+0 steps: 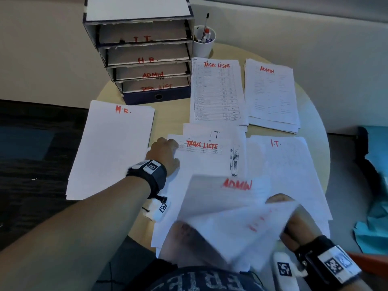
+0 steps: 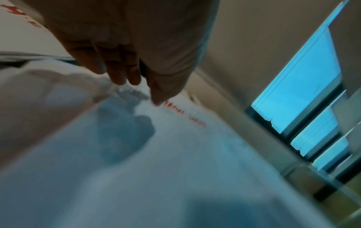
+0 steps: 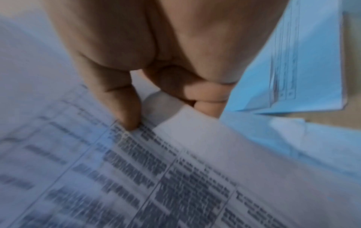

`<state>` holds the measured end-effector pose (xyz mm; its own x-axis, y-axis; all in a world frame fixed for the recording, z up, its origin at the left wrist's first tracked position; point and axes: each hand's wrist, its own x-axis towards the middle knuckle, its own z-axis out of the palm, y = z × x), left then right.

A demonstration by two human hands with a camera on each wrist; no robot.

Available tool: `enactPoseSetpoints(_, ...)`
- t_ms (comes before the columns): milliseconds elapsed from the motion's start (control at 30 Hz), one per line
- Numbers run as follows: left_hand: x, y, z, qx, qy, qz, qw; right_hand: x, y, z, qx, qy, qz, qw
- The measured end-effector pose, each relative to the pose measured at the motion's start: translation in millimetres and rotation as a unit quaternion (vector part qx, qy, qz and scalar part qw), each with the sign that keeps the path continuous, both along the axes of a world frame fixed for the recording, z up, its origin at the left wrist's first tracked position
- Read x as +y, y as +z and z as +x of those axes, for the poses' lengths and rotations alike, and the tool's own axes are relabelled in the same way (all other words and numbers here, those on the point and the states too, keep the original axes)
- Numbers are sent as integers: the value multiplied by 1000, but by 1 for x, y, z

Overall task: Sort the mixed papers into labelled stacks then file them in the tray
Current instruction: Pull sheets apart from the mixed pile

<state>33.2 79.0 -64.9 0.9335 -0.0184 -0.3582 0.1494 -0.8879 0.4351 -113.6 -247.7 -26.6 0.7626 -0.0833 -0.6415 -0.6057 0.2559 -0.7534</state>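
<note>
Papers between my two hands

Papers marked ADMIN (image 1: 228, 198) are lifted at their right edge by my right hand (image 1: 294, 219), thumb and fingers pinching them. My left hand (image 1: 165, 154) rests on the TASKS LISTS sheet (image 1: 201, 158); I cannot tell how its fingers lie. Labelled stacks lie around on the surface (image 1: 312, 114), near the tray (image 1: 144, 59).

Round pale table (image 1: 310, 114), beige wall (image 1: 42, 49), perhaps dark floor (image 1: 31, 143).
</note>
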Motion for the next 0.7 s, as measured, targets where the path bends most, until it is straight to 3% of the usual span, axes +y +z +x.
enactPoseSetpoints(33, -4, 3, -5, -11, 14, -75, 997, 2, 0, 5, -21, -19, 23, 999)
enactPoseSetpoints(100, -15, 8, -23, 49, 17, -252, 966, 12, -1, 19, -31, -67, 40, 996)
enactPoseSetpoints(133, -18, 8, -33, 67, 19, -276, 959, 17, -6, 28, -23, -86, 22, 996)
enactPoseSetpoints(233, -18, 0, -54, 176, 137, -360, 906, 29, -14, 51, -12, -115, -33, 993)
enactPoseSetpoints(267, -18, 6, -60, 188, 137, -354, 906, 32, -12, 59, -8, -118, -26, 993)
enactPoseSetpoints(367, -16, 16, -70, 128, 38, -215, 968, 41, -9, 75, 3, -118, -35, 992)
enactPoseSetpoints(433, -14, 27, -67, 82, 31, -154, 984, 46, 3, 81, -1, -86, -211, 974)
enactPoseSetpoints(467, -15, 35, -62, 63, 25, -117, 991, 49, 12, 82, -48, -64, -326, 942)
enactPoseSetpoints(500, -17, 47, -57, 42, 3, -71, 997, 54, 25, 81, -144, -26, -430, 891)
enactPoseSetpoints(567, -25, 74, -47, -26, -93, 13, 995, 71, 57, 78, -373, 121, -568, 724)
enactPoseSetpoints(600, -31, 89, -45, -59, -134, 30, 989, 82, 70, 80, -432, 208, -605, 636)
enactPoseSetpoints(633, -38, 103, -42, -96, -172, 34, 980, 94, 83, 82, -442, 289, -636, 562)
enactPoseSetpoints(667, -46, 115, -40, -129, -203, 29, 970, 106, 92, 86, -415, 357, -659, 516)
enactPoseSetpoints(700, -51, 124, -38, -155, -229, 33, 961, 115, 101, 90, -363, 414, -670, 498)
